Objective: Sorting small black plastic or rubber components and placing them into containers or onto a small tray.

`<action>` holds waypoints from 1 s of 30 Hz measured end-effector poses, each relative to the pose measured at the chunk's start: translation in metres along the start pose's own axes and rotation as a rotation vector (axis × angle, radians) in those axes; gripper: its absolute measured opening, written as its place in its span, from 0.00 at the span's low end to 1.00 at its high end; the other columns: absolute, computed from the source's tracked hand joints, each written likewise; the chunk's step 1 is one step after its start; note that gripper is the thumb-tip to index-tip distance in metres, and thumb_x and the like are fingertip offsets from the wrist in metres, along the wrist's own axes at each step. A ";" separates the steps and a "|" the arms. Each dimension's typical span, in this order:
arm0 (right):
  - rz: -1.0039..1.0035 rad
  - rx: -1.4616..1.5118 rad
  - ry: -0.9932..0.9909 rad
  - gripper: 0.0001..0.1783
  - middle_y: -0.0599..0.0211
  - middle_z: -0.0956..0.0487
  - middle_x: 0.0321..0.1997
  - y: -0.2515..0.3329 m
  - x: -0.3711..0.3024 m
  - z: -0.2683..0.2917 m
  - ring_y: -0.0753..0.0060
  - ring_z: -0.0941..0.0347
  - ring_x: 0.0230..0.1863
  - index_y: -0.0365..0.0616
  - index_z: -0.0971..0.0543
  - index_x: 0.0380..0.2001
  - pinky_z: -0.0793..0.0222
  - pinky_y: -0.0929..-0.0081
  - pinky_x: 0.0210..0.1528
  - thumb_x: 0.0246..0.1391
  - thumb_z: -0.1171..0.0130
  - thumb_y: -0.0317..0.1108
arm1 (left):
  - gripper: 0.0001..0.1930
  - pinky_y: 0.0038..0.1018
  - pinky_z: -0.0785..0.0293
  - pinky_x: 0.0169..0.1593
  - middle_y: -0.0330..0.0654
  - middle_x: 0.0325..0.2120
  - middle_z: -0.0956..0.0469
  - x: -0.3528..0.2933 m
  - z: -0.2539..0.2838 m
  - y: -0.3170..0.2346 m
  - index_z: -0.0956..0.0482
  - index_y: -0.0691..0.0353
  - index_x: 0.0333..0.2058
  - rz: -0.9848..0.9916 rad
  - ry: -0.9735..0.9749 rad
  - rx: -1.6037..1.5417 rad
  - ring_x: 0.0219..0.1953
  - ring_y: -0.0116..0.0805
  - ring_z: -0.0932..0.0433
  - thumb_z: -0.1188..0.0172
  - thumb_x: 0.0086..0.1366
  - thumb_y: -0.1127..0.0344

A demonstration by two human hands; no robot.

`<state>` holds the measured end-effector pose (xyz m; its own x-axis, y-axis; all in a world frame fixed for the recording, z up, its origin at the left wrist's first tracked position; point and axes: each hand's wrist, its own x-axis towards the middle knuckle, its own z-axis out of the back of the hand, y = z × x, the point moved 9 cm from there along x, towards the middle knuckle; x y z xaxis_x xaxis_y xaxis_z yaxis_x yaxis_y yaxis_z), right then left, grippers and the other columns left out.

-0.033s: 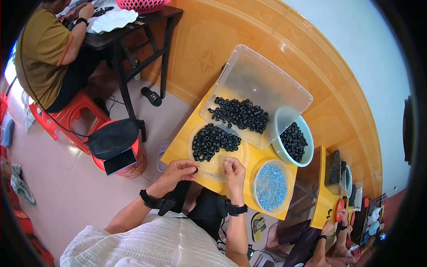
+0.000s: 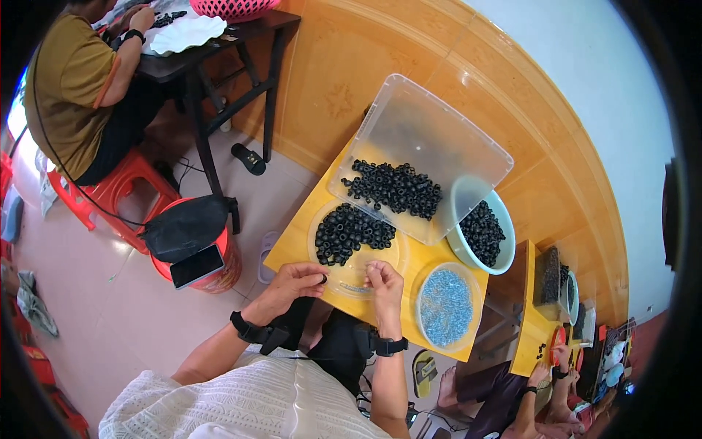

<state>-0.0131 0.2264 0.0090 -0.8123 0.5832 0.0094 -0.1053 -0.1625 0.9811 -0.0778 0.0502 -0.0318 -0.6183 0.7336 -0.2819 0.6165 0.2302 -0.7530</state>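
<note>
Between the thumb and finger of my left hand [image 2: 294, 282] is a small black ring-shaped part [image 2: 323, 279]. My right hand [image 2: 385, 283] is pinched closed a short way to its right; whatever its fingertips hold is too small to make out. Both hands are over the near edge of a round clear tray [image 2: 400, 257]. A heap of black ring-shaped parts [image 2: 349, 233] lies in the tray's far part, and a few small silvery pieces [image 2: 356, 287] lie near its front. Right of my right hand, a round clear tub [image 2: 420, 300] holds many small bluish pieces [image 2: 447, 307].
A tilted clear plastic box [image 2: 428, 110] with more black parts stands on the yellow table [image 2: 298, 245], beside a pale green bowl [image 2: 504, 267] of them. To the left, a phone [image 2: 197, 266] rests on a red bucket [image 2: 232, 267]. Other people sit far left and lower right.
Almost nothing differs. My right hand has dropped very slightly toward me; my left hand keeps its place with the black ring-shaped part.
</note>
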 end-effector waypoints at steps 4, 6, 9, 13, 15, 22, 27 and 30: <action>-0.182 0.385 0.104 0.06 0.75 0.26 0.26 -0.005 -0.013 -0.023 0.86 0.34 0.26 0.40 0.24 0.32 0.38 0.87 0.29 0.53 0.46 0.30 | 0.10 0.18 0.26 0.36 0.37 0.30 0.24 0.011 -0.014 0.004 0.24 0.65 0.38 -0.001 0.057 -0.013 0.30 0.23 0.24 0.44 0.59 0.67; -0.208 0.451 0.129 0.05 0.77 0.26 0.26 0.002 -0.019 -0.033 0.87 0.34 0.27 0.42 0.24 0.31 0.38 0.87 0.31 0.52 0.44 0.31 | 0.09 0.17 0.26 0.34 0.37 0.29 0.24 0.013 -0.019 0.009 0.24 0.64 0.37 0.044 0.054 0.018 0.29 0.22 0.24 0.44 0.59 0.67; -0.189 0.412 0.120 0.05 0.77 0.26 0.26 0.004 -0.021 -0.040 0.87 0.34 0.27 0.42 0.24 0.30 0.39 0.87 0.31 0.51 0.44 0.31 | 0.09 0.17 0.27 0.33 0.36 0.29 0.24 0.016 -0.024 0.011 0.24 0.63 0.36 0.061 0.086 0.030 0.28 0.21 0.25 0.44 0.59 0.66; -0.173 0.434 0.167 0.04 0.78 0.26 0.27 0.006 -0.025 -0.050 0.88 0.35 0.27 0.42 0.24 0.29 0.40 0.88 0.31 0.51 0.44 0.30 | 0.07 0.17 0.27 0.32 0.35 0.28 0.26 0.014 -0.029 0.012 0.25 0.64 0.35 0.094 0.125 -0.020 0.26 0.22 0.26 0.44 0.60 0.67; -0.156 0.371 0.163 0.04 0.75 0.26 0.29 0.009 -0.028 -0.050 0.85 0.33 0.30 0.38 0.24 0.30 0.39 0.86 0.32 0.51 0.46 0.25 | 0.08 0.16 0.28 0.32 0.33 0.27 0.25 0.014 -0.029 0.016 0.24 0.62 0.35 0.122 0.170 -0.024 0.25 0.20 0.27 0.43 0.59 0.65; 0.021 0.123 0.252 0.08 0.71 0.29 0.31 0.037 -0.031 -0.051 0.80 0.30 0.32 0.33 0.24 0.35 0.33 0.84 0.35 0.49 0.46 0.21 | 0.07 0.16 0.28 0.30 0.33 0.26 0.25 0.012 -0.019 0.018 0.24 0.62 0.35 0.182 0.187 -0.134 0.25 0.20 0.26 0.43 0.58 0.67; 0.179 -0.090 0.372 0.12 0.69 0.28 0.29 0.057 -0.034 -0.053 0.78 0.28 0.31 0.36 0.22 0.35 0.31 0.85 0.32 0.42 0.41 0.18 | 0.08 0.14 0.27 0.31 0.33 0.27 0.25 0.009 -0.021 0.023 0.24 0.62 0.36 0.229 0.276 -0.078 0.26 0.19 0.26 0.43 0.59 0.66; 0.192 -0.108 0.373 0.10 0.66 0.27 0.28 0.061 -0.035 -0.052 0.77 0.27 0.29 0.36 0.22 0.33 0.31 0.84 0.31 0.42 0.40 0.19 | 0.09 0.15 0.27 0.32 0.35 0.28 0.24 0.006 -0.021 0.023 0.23 0.64 0.37 0.238 0.286 -0.107 0.26 0.21 0.25 0.45 0.60 0.67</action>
<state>-0.0212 0.1548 0.0586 -0.9726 0.2102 0.0996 0.0243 -0.3341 0.9422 -0.0573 0.0738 -0.0382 -0.3002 0.9197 -0.2531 0.7834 0.0863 -0.6155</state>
